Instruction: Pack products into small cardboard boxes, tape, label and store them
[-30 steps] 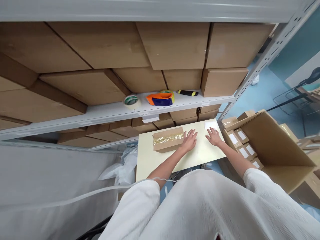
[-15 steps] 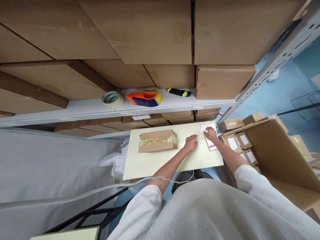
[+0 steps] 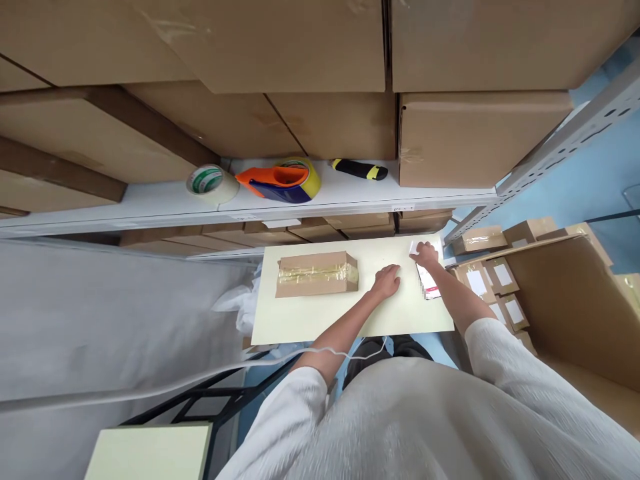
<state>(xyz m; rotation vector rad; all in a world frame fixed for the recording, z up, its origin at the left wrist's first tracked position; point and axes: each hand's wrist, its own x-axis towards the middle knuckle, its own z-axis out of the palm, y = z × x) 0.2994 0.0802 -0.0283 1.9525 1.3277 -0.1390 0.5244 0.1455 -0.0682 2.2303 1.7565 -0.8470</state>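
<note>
My left hand [image 3: 387,281] rests on the pale tabletop [image 3: 325,321], fingers stretched out and holding nothing. To its right, my right hand [image 3: 425,255] has its fingers bent and pressed together at the far end of white printed labels [image 3: 430,285] with a red band. Part of the labels is hidden under that hand. Left of my hands, apart from both, lies a long brown cardboard box [image 3: 317,275] sealed with clear yellowish tape along its middle.
On the shelf [image 3: 350,203] ahead are a tape roll [image 3: 213,184], an orange and blue tape dispenser [image 3: 280,181] and a utility knife [image 3: 359,169]. Large cartons [image 3: 480,140] stand there. At right, an open carton [image 3: 580,293] holds small labelled boxes [image 3: 477,280]. A white cable [image 3: 200,380] crosses before me.
My view has shifted, so the shelf things appear larger and higher. Both hands keep nearly the same places on the table, the right still at the labels and the left still flat.
</note>
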